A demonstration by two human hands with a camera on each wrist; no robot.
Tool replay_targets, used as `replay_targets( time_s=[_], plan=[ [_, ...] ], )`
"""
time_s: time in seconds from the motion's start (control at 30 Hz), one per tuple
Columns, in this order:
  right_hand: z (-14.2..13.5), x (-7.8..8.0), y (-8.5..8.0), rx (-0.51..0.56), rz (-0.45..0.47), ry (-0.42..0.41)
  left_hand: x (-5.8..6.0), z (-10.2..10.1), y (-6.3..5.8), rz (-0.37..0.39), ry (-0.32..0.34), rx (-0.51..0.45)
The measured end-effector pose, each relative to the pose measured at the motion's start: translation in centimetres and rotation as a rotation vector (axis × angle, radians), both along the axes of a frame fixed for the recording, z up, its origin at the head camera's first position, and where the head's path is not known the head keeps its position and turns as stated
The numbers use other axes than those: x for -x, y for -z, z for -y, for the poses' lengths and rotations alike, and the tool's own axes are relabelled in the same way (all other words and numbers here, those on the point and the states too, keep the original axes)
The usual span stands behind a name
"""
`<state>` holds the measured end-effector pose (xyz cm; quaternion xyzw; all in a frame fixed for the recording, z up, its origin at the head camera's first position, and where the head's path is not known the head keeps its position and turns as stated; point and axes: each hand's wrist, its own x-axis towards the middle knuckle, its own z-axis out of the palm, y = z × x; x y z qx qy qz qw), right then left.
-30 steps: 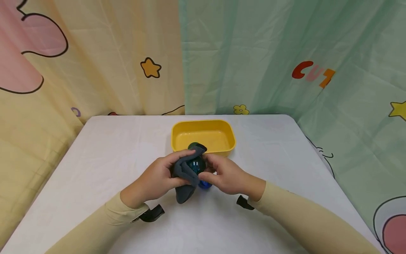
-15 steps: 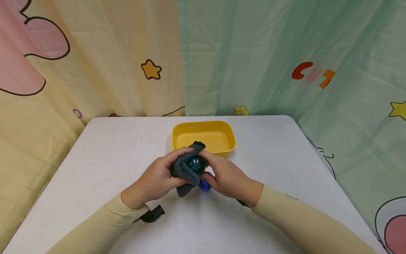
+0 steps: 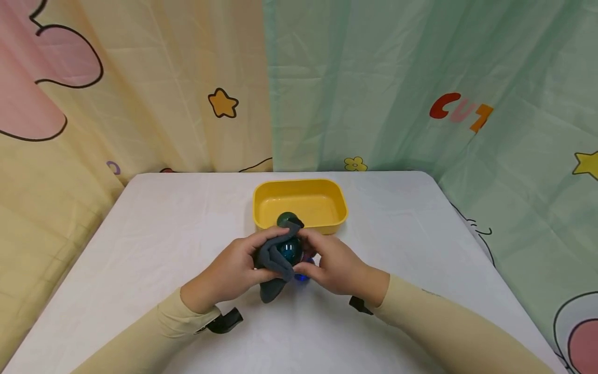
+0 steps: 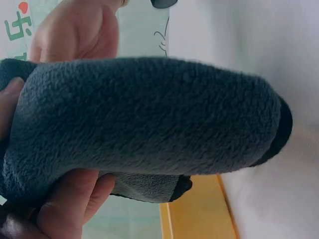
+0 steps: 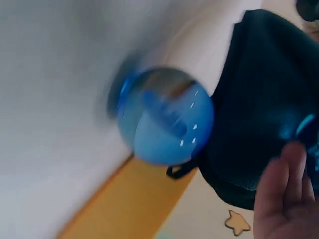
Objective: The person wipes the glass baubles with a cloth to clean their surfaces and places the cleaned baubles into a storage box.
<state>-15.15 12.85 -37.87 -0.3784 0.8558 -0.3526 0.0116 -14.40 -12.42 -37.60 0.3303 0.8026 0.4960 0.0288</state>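
My left hand point(image 3: 233, 267) grips a dark grey fleecy cloth point(image 3: 271, 291), which wraps the left side of a shiny teal ball point(image 3: 290, 251). Curled round the ball's right side are the fingers and thumb of my right hand point(image 3: 338, 264). Beneath that hand a see-through blue ball point(image 3: 302, 277) partly shows; the right wrist view has the blue ball point(image 5: 167, 117) large beside the cloth point(image 5: 254, 104). A rounded green piece point(image 3: 286, 218) peeks out beyond the cloth's far end. In the left wrist view the cloth point(image 4: 149, 114) covers most of what the hand holds.
A yellow rectangular tub point(image 3: 339, 224) stands on the white-covered table point(image 3: 187, 218), just beyond my hands. Patterned curtains point(image 3: 374, 78) hang behind the table and along its sides. Each wrist carries a dark strap-like piece point(image 3: 225, 321).
My right fingers first closed further over the teal ball, then drew back slightly to the right. The green piece slipped from view and shows again. My left hand keeps its hold on the cloth.
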Motion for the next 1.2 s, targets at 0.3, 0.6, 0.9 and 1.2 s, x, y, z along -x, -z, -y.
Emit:
replay_targets(
  time_s=[0.3, 0.6, 0.9, 1.2],
  plan=[
    [0.5, -0.5, 0.3, 0.112, 0.373, 0.038, -0.1, 0.1, 0.6, 0.071, -0.034, -0.017],
    [0.8, -0.7, 0.4, -0.182, -0.175, 0.065, -0.2, 0.7, 0.8, 0.118, -0.095, -0.046],
    [0.7, -0.3, 0.8, -0.007, 0.154, -0.016, -0.3, 0.7, 1.0, 0.057, -0.013, -0.033],
    [1.1, 0.0, -0.2, 0.058, 0.230, -0.017, 0.2, 0.8, 0.1, 0.058, -0.088, -0.031]
  ],
)
